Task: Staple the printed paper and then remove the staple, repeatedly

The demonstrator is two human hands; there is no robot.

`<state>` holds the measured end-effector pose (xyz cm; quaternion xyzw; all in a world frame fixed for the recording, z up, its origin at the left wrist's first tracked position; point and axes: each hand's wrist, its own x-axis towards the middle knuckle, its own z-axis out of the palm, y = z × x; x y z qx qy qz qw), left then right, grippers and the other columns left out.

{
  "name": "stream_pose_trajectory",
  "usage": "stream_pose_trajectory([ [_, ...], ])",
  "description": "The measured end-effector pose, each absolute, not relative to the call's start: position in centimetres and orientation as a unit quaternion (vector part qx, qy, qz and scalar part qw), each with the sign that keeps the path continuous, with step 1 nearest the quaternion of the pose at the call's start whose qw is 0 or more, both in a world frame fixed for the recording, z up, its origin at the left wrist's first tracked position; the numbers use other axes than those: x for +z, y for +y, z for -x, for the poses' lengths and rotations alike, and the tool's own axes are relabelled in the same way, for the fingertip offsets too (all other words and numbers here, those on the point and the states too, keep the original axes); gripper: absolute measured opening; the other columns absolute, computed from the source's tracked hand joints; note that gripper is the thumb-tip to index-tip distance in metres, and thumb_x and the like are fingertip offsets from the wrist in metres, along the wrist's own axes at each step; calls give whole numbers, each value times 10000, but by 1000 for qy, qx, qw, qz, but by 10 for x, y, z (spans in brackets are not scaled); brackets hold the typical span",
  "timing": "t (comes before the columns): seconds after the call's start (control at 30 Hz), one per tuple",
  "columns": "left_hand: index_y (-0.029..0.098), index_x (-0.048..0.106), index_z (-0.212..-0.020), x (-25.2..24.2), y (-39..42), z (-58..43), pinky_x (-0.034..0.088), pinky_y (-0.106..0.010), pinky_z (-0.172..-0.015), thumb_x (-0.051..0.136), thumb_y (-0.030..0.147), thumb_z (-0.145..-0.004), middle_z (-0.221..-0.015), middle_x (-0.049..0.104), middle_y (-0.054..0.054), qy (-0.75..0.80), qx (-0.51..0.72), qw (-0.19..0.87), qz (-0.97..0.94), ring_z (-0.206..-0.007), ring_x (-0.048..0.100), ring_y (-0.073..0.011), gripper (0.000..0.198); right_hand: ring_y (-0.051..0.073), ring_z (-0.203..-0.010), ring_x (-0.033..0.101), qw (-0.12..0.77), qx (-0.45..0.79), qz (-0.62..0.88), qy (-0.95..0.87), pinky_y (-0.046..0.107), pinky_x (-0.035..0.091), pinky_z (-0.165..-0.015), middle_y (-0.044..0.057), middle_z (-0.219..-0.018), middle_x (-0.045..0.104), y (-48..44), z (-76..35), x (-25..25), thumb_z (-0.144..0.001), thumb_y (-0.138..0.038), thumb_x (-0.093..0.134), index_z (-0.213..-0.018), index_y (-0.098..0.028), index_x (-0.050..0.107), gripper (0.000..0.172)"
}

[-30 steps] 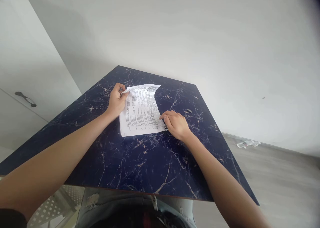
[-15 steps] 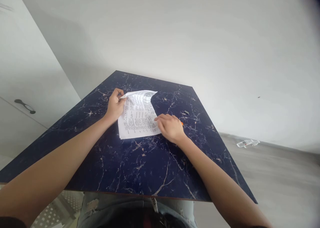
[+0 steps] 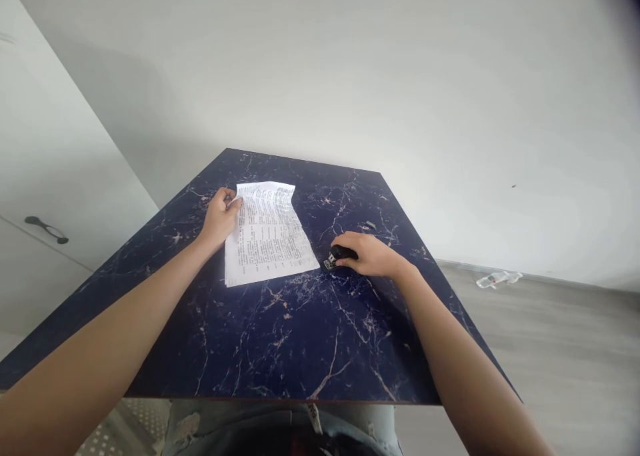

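Note:
Printed sheets of paper lie on the dark blue marbled table, their far end lifted and curved. My left hand pinches the upper left edge of the sheets between thumb and fingers. A small black stapler is in the grip of my right hand, fingers over its top and thumb along the near side. The stapler's jaw end points left, close beside the lower right corner of the paper. Part of the stapler is hidden under the hand.
A small dark piece, perhaps a strip of staples, lies beyond my right hand on the table. Behind the table rises a white wall. A cabinet handle is at left. Clear plastic packaging rests on the floor at right.
My right hand has left the paper's right edge, moved right and closed around the stapler. My left hand and the sheets have shifted slightly left, and the paper's far end is less twisted.

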<state>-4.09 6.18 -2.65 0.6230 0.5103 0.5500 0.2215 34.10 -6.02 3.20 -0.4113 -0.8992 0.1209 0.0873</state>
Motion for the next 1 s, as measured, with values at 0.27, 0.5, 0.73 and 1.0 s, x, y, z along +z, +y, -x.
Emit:
stream_pose_trajectory([
  [0.27, 228, 561, -996, -23, 51, 33, 486, -319, -630, 611, 358, -889, -870, 731, -52, 528, 442, 246, -682, -724, 697, -224, 176, 204, -691, 580, 220, 25, 640, -736, 298, 370, -595, 59, -830, 659, -52, -332, 21, -962, -426, 596, -943, -208, 558, 222],
  [0.5, 244, 507, -792, -9, 23, 7, 364, -314, -561, 663, 378, -834, -706, 669, -19, 479, 192, 159, -841, -616, 623, -228, 210, 161, -658, 583, 265, 145, 546, -781, 292, 418, -575, 37, -801, 666, -81, -263, 22, -948, -372, 611, -874, -214, 549, 185],
  [0.73, 251, 437, -792, -2, 18, 8, 323, -308, -532, 563, 571, -920, -629, 597, 3, 502, 208, 182, -820, -531, 574, -213, 367, 196, -708, 612, 165, 148, 527, -821, 289, 416, -558, 70, -855, 684, -85, -241, 18, -939, -288, 581, -1029, -213, 553, 121],
  [1.0, 265, 486, -929, -6, 21, 12, 403, -316, -642, 420, 578, -1001, -646, 680, 27, 507, 236, 212, -801, -597, 643, -219, 328, 195, -569, 591, 134, 183, 641, -733, 279, 352, -484, 72, -787, 666, -132, -288, 23, -949, -294, 554, -1011, -233, 489, 108],
])
